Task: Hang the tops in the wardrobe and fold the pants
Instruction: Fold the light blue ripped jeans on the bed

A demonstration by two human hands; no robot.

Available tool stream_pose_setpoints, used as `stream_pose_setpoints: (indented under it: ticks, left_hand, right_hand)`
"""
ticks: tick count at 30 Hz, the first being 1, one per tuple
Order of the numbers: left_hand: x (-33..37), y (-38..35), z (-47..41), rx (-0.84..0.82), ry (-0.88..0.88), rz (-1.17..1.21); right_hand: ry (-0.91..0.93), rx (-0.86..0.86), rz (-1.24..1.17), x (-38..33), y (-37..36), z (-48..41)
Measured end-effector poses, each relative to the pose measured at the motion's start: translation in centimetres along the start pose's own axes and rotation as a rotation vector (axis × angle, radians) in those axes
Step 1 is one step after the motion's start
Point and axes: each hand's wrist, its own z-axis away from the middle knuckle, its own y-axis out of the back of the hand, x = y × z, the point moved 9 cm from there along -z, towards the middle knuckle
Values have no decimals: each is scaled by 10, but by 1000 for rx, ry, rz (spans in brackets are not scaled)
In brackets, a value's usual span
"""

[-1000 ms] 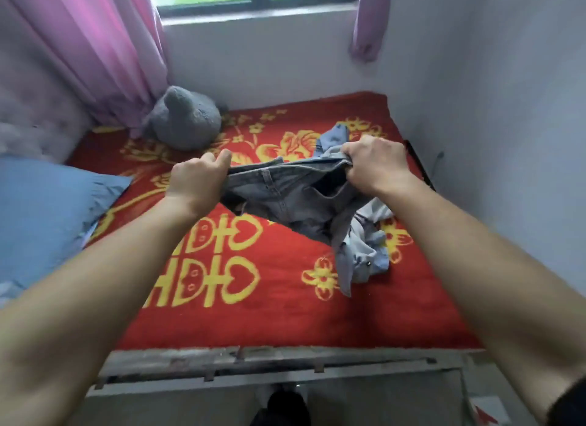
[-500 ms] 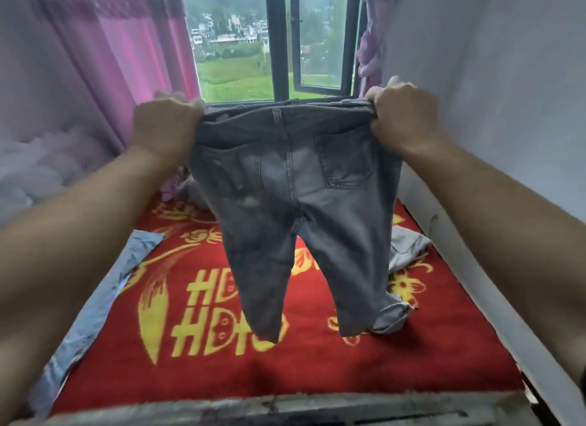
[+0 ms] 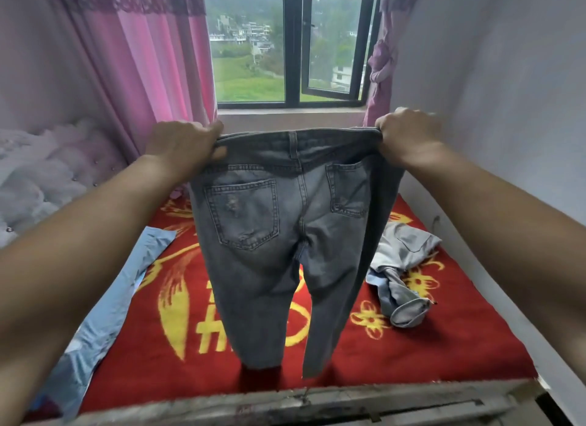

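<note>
Grey jeans (image 3: pixel 279 235) hang over the bed (image 3: pixel 444 340), left hand (image 3: pixel 182 145) and right hand (image 3: pixel 409 137) each clamped on a waistband corner. Pale blue clothing (image 3: pixel 402 260), perhaps a top, lies crumpled near the bed's right edge.

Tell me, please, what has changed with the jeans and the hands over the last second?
The left hand and right hand raised the grey jeans from a bunch low over the red blanket until they hang full length, back pockets toward the camera. Both kept gripping the waistband ends. The pale blue garment stayed crumpled on the blanket.
</note>
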Motion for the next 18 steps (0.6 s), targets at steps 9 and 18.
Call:
stream_pose_setpoints:
  ticks: [9, 18]
  left_hand:
    - [-19, -95, -51, -244, 510, 648]
    - [-40, -187, -177, -172, 553, 731]
  right_hand:
    - [-205, -183, -461, 4, -78, -69]
    - [-270, -134, -657, 3, -174, -207]
